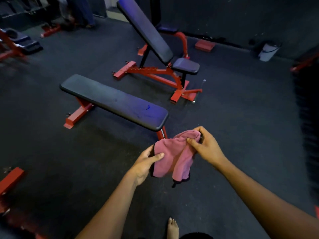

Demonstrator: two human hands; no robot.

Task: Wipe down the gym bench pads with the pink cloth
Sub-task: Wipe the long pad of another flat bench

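I hold the cloth (174,156) in front of me, left hand (146,163) gripping one edge, right hand (205,145) pinching the other. It hangs just short of the flat bench pad (114,100). No pad touched yet; incline bench (146,30) also waits.

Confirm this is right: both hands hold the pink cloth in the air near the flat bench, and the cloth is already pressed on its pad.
Not quite. The head view shows the left hand and right hand holding the cloth in the air near the flat bench, but the cloth is clear of the pad, not pressed on it.
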